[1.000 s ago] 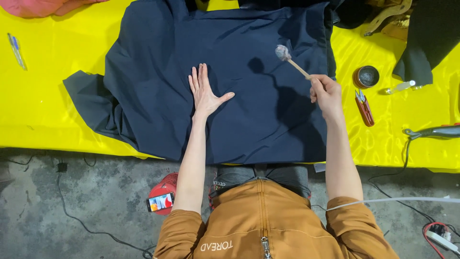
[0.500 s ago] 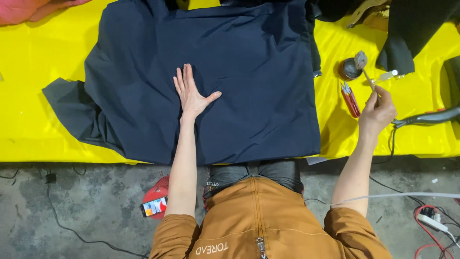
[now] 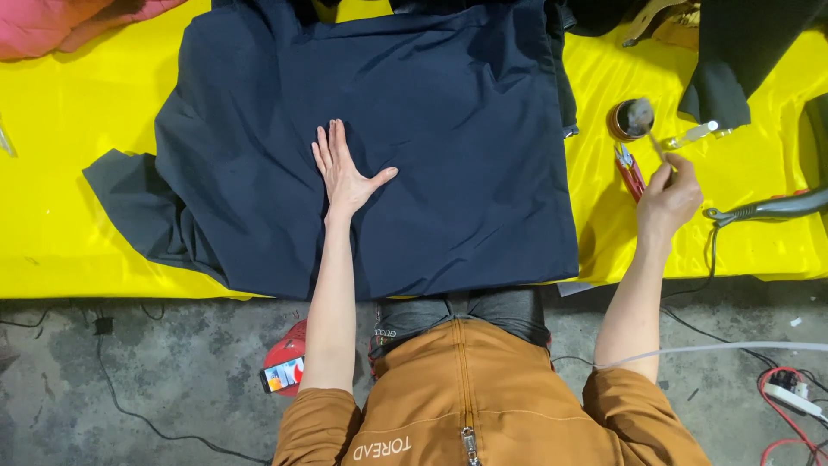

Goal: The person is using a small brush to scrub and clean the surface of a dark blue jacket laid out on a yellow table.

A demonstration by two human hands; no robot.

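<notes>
Nearest to you, your orange jacket (image 3: 483,406) fills the lower edge of the view, with a red object (image 3: 289,358) on the concrete floor (image 3: 129,371) beside your left elbow.

Your left hand (image 3: 345,173) lies palm down on the dark navy garment (image 3: 388,129), fingers released, extended and slightly spread, thumb angled out to the right. The garment is spread flat on the yellow table cover (image 3: 69,173). Its right and bottom edges run straight; its left side bunches into folds, and one sleeve trails out to the left. Shallow creases radiate around your left hand.

Your right hand (image 3: 668,198) is off the garment, over the yellow cover to its right. Its fingers are pinched around the thin handle of a small brush (image 3: 645,122). The brush head sits at the mouth of a small round tin (image 3: 623,119). Red-handled snips (image 3: 630,171) lie just beside the tin, touching the cover. A grey-handled tool (image 3: 768,207) with a cable lies to the right of your right hand.

Compared with half a second ago, your left hand has stayed in the same place on the garment, while your right hand has carried the brush closer to the tin. One second ago the brush was over the garment itself.

Farther off, a pink cloth (image 3: 60,22) lies at the top left corner.
</notes>
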